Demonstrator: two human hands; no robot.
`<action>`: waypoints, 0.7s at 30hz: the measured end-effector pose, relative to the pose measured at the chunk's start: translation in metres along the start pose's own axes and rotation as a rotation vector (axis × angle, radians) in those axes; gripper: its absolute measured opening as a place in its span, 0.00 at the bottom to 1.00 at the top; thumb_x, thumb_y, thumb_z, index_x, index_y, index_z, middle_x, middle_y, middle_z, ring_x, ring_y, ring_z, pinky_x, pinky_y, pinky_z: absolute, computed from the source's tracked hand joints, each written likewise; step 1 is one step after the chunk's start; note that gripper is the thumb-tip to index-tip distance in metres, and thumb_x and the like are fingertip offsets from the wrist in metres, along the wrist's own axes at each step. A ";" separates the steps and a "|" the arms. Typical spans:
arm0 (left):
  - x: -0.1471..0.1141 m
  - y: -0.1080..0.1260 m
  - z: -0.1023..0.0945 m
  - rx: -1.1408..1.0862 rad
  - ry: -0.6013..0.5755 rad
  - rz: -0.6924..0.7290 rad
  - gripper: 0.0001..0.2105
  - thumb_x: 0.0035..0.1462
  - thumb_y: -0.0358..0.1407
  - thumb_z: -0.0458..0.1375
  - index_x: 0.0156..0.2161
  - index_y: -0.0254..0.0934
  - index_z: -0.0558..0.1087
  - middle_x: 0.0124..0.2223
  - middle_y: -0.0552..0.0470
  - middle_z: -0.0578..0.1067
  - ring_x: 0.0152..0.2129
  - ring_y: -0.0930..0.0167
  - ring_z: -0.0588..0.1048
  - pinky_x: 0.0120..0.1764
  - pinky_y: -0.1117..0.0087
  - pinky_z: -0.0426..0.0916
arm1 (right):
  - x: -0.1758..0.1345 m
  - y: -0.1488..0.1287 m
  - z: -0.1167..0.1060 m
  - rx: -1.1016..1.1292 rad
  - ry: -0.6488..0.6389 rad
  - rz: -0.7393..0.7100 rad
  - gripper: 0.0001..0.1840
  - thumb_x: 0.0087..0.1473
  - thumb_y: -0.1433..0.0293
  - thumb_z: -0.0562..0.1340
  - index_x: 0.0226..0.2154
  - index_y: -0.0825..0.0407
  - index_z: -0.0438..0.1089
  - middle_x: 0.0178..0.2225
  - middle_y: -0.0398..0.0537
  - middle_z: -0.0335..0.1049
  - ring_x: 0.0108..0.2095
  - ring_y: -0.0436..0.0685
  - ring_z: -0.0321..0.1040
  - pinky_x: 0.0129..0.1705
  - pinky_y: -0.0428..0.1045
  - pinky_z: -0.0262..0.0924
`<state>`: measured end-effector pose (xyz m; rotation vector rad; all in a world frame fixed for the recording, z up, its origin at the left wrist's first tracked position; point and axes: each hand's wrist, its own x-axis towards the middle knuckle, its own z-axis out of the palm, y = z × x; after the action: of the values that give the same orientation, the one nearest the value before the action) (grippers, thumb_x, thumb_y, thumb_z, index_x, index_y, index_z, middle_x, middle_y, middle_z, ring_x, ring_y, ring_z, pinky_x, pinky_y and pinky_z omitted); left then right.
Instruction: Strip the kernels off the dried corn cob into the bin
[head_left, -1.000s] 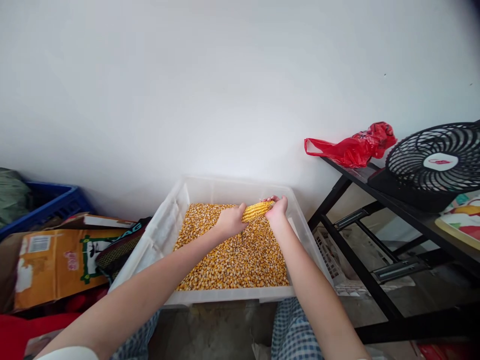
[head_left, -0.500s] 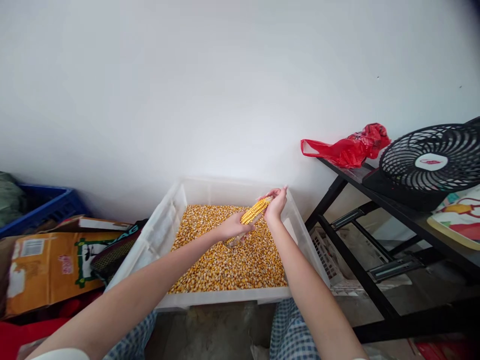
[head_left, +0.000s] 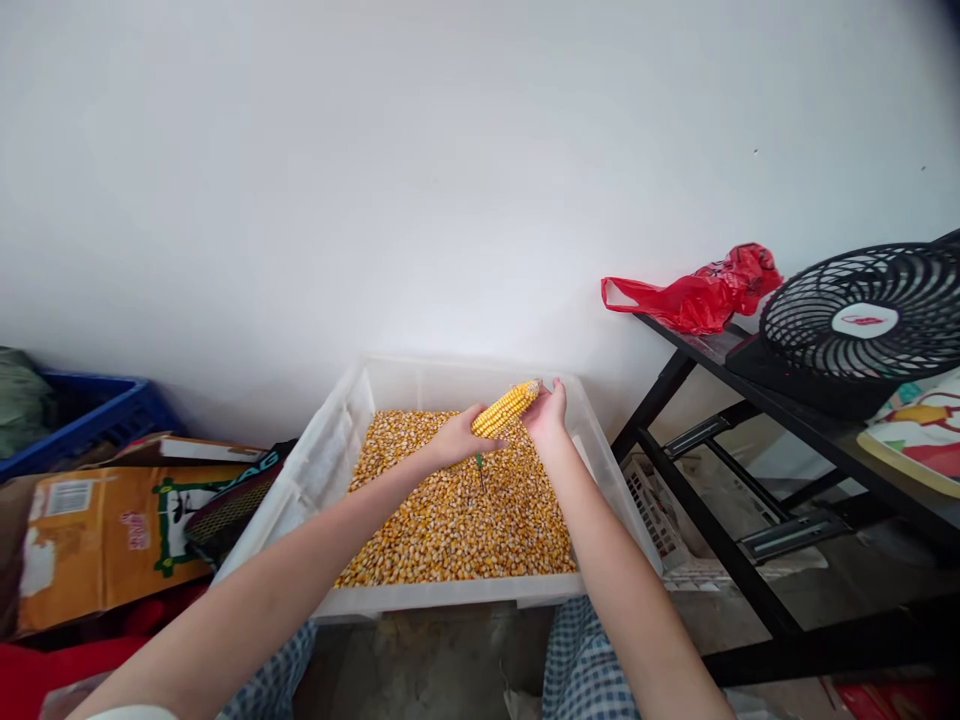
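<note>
My left hand (head_left: 457,437) is wrapped round the lower end of a yellow corn cob (head_left: 506,408), its thumb along the near side. The cob tilts up to the right, with rows of kernels still on it. My right hand (head_left: 546,412) is beside the cob's upper tip, palm turned toward it and thumb raised; its fingers are partly behind the tip. Beneath my left hand shows a thin tool with a green handle (head_left: 480,462) and a dark shaft; whether it is held or rests on the kernels I cannot tell. Loose corn kernels (head_left: 450,530) cover the bottom of a translucent plastic bin (head_left: 450,597).
On the right, a black metal rack (head_left: 675,350) carries a red plastic bag (head_left: 705,300) and a black fan (head_left: 862,320). To the left are an orange cardboard box (head_left: 112,540) and a blue crate (head_left: 127,400). A white wall (head_left: 450,180) rises behind the bin.
The cob has shifted slightly left and up. My right hand has loosened from round its tip and opened. The green-handled tool shows where a pale yellowish piece was under my left hand.
</note>
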<state>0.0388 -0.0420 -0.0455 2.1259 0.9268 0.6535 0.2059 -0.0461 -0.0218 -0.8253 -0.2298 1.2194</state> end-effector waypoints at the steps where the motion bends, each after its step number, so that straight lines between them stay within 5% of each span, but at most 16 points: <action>1: -0.001 0.000 -0.001 0.165 0.051 0.007 0.20 0.44 0.42 0.59 0.43 0.39 0.65 0.33 0.53 0.73 0.30 0.66 0.72 0.32 0.69 0.64 | -0.001 0.002 0.000 0.020 -0.015 0.017 0.25 0.55 0.53 0.40 0.21 0.51 0.58 0.18 0.47 0.66 0.21 0.55 0.67 0.22 0.49 0.60; 5: -0.005 0.004 -0.001 0.627 0.107 0.052 0.21 0.44 0.39 0.56 0.47 0.41 0.63 0.37 0.48 0.75 0.32 0.62 0.74 0.32 0.67 0.63 | -0.006 0.010 0.001 0.101 0.069 -0.022 0.22 0.55 0.57 0.38 0.18 0.49 0.51 0.12 0.43 0.59 0.17 0.53 0.64 0.24 0.52 0.63; 8: -0.008 0.009 0.006 0.634 0.075 0.071 0.20 0.44 0.39 0.56 0.46 0.40 0.63 0.34 0.48 0.75 0.30 0.61 0.74 0.30 0.68 0.63 | -0.010 0.010 0.003 0.092 0.128 -0.172 0.22 0.55 0.55 0.40 0.17 0.49 0.48 0.10 0.39 0.55 0.13 0.52 0.59 0.22 0.52 0.62; 15: -0.013 0.015 0.017 0.053 -0.008 0.059 0.19 0.40 0.33 0.58 0.42 0.38 0.66 0.32 0.53 0.73 0.26 0.70 0.72 0.28 0.72 0.64 | -0.015 0.005 0.008 -0.091 0.076 -0.471 0.26 0.55 0.50 0.43 0.16 0.50 0.48 0.10 0.36 0.53 0.12 0.49 0.58 0.17 0.46 0.57; 21: -0.011 0.020 0.019 -0.633 -0.339 -0.121 0.09 0.44 0.33 0.56 0.33 0.36 0.62 0.19 0.58 0.66 0.14 0.75 0.65 0.19 0.73 0.63 | -0.002 0.001 0.003 -0.153 0.100 -0.584 0.27 0.56 0.51 0.43 0.17 0.51 0.58 0.15 0.39 0.59 0.16 0.47 0.59 0.20 0.44 0.55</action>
<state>0.0531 -0.0682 -0.0432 1.5361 0.5572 0.4294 0.2023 -0.0464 -0.0199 -0.8687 -0.4509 0.6172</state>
